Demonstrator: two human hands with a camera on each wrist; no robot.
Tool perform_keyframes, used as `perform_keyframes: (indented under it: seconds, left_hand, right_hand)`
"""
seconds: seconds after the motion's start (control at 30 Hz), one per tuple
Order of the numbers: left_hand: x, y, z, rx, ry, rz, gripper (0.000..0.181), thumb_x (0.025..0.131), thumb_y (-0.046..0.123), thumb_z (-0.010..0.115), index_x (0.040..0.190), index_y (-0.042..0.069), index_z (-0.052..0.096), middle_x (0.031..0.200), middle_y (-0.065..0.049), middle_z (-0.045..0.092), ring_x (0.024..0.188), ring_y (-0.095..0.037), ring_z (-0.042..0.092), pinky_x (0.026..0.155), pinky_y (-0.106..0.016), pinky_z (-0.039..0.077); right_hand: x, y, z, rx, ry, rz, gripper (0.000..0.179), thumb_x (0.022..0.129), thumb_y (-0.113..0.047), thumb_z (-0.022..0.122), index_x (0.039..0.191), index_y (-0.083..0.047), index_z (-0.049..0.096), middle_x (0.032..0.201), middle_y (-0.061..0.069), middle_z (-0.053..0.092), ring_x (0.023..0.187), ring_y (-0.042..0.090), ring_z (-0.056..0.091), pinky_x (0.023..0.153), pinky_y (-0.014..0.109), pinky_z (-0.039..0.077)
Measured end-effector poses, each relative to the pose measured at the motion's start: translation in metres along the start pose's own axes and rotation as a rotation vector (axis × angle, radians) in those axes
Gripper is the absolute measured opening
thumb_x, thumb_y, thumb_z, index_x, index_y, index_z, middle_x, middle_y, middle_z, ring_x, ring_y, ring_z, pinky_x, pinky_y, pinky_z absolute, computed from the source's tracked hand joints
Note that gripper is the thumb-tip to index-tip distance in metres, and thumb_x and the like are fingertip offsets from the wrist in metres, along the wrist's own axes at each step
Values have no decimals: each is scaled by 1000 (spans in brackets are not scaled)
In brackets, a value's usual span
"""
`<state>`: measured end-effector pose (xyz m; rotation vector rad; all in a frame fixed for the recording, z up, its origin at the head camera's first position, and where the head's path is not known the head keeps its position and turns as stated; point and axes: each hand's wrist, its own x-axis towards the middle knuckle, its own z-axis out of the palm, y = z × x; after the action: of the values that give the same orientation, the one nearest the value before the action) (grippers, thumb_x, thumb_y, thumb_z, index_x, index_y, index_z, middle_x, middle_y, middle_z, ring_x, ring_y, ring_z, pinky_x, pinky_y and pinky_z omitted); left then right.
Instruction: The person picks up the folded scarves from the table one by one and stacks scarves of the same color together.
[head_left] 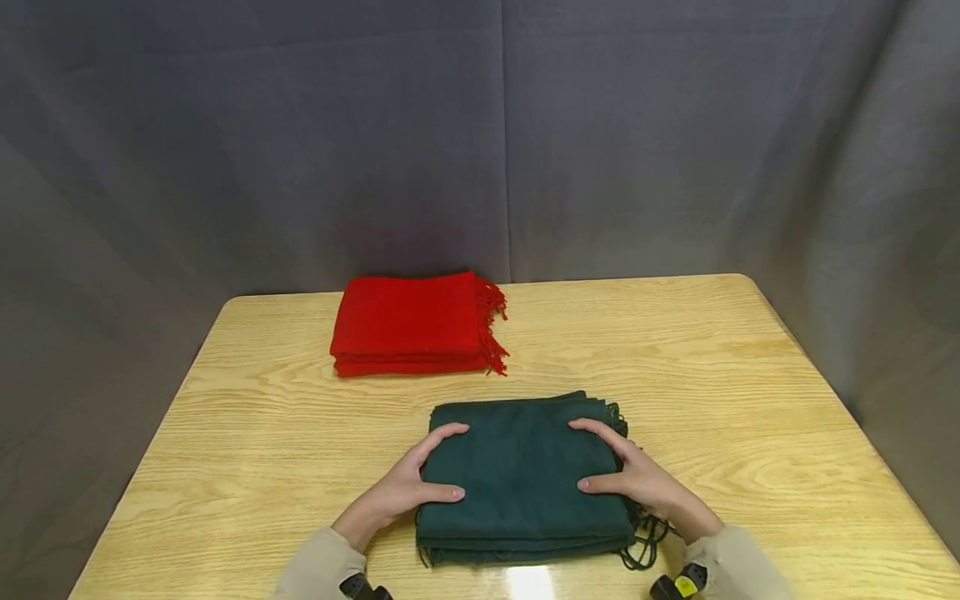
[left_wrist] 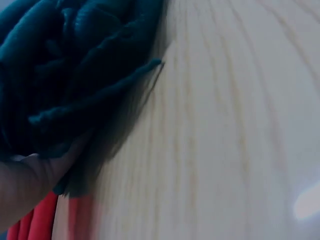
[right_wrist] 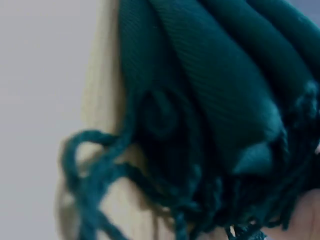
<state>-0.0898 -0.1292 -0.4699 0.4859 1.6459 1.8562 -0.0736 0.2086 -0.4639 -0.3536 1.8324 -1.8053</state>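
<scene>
A dark green fringed scarf (head_left: 525,475), folded into a thick rectangle, lies near the front middle of the table. My left hand (head_left: 408,483) grips its left side, with the thumb and one finger on the top layer. At the fringed right side, my right hand (head_left: 641,479) holds it in much the same way. The other fingers of both hands are hidden by the cloth. In the left wrist view, the left hand (left_wrist: 37,177) is tucked against the scarf's stacked folds (left_wrist: 100,75). Loose fringe (right_wrist: 95,185) hangs from the fold ends in the right wrist view.
A folded red scarf (head_left: 408,321) lies behind the green one, toward the table's back edge, its fringe pointing right. Both rest on a light wooden table (head_left: 750,400). Grey cloth (head_left: 637,150) hangs behind the table and along its sides.
</scene>
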Motion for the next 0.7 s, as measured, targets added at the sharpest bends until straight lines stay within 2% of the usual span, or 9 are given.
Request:
perform_keyframes:
  seconds: [0.03,0.2,0.33,0.53,0.7]
  left_hand:
    - [0,-1,0,17,7,3,75,77,4,70,140,16,31,139,-10,34,122,-23,39,99,-36,32]
    - [1,-3,0,83,51,7,77,73,3,74,138,19,35,138,-7,34,121,-23,38,99,-38,31]
    - [2,-4,2,80,76,11,79,70,1,75,136,20,37,137,-7,35,118,-24,40,98,-39,32]
    - [7,3,4,96,114,37,79,67,0,76,134,21,41,134,-5,37,115,-25,41,95,-41,34]
    - [12,9,6,131,138,28,78,66,1,77,133,24,43,134,-5,38,115,-26,39,96,-43,32]
  right_hand:
    - [0,1,1,24,1,3,74,81,-3,65,142,-13,25,132,29,28,111,30,48,81,43,48]
    - [2,3,4,14,40,-38,72,79,-1,66,140,-11,29,129,27,31,108,26,49,80,41,49]
    - [2,1,6,44,45,-72,72,78,2,66,139,-10,30,128,25,32,109,25,48,81,41,48]
    - [-1,-5,6,63,81,-81,71,77,2,66,138,-12,33,129,24,30,108,25,48,80,41,49]
    - [-3,-9,3,60,85,-105,70,77,4,65,138,-12,33,129,23,31,108,23,49,80,41,49]
